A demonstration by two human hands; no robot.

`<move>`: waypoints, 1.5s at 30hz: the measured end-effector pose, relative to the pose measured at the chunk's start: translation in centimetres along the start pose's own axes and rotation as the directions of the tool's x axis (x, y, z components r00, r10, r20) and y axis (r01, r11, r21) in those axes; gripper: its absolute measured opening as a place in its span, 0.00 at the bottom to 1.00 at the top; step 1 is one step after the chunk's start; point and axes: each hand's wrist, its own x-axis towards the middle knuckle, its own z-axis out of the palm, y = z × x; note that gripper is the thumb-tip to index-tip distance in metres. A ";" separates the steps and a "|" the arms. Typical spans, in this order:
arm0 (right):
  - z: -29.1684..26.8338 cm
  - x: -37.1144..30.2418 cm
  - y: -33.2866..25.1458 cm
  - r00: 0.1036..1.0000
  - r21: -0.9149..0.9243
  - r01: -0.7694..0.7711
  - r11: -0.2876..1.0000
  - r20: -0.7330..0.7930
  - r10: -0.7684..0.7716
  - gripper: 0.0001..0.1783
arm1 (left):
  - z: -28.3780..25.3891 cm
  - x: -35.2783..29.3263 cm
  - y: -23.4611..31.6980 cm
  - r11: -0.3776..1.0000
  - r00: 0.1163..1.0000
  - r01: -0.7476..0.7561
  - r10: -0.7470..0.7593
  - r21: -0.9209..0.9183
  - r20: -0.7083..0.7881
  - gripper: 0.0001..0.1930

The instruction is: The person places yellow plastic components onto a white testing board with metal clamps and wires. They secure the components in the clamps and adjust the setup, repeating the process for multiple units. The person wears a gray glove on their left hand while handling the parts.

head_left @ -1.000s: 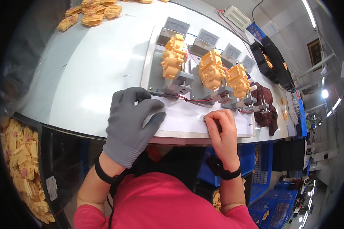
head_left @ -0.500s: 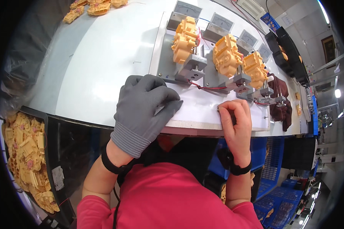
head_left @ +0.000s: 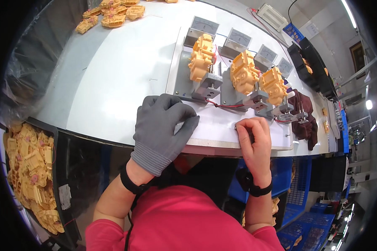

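Observation:
My left hand, in a grey knit glove, rests on the white board at the bench's front edge. Its fingers are curled, with thumb and forefinger tips close together; whatever they hold, if anything, is hidden. Bare, my right hand is closed in a pinch to the right on the same board, with a tiny dark bit at its fingertips, too small to name. Beyond the hands, three yellow plastic gear housings sit upright on grey metal fixtures. Neither hand touches them.
Analog meters stand behind the fixtures, with red and black wires in front. More yellow housings lie at the far left, and a black bin holds a heap. A dark brown cloth lies at right.
The view has shifted, so bench and fixtures appear lower and more housings show at the far left. Both hands keep nearly the same pose and place on the board.

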 end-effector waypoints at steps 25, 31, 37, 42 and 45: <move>0.1 0.0 0.1 0.999 -0.018 0.038 0.999 -0.026 -0.038 0.04 | 0.2 -0.1 -0.2 1.000 0.999 -0.027 0.028 0.010 -0.023 0.06; 0.2 -0.1 0.3 0.999 -0.032 0.043 0.999 -0.029 -0.044 0.05 | 0.0 -0.2 -0.1 0.998 0.999 -0.044 0.043 0.040 0.010 0.05; 0.2 0.0 0.1 0.998 -0.020 0.051 0.999 -0.033 -0.051 0.05 | 0.0 -0.2 -0.1 0.999 1.000 -0.025 0.025 0.035 0.005 0.06; 0.2 0.0 0.3 0.997 -0.010 0.059 0.998 -0.045 -0.059 0.05 | 0.1 -0.2 0.0 0.998 0.999 -0.048 0.048 0.048 0.004 0.06; 0.3 0.0 0.4 0.996 -0.008 0.069 0.998 -0.048 -0.069 0.05 | 0.1 -0.2 0.0 0.998 0.999 -0.045 0.045 0.049 0.005 0.06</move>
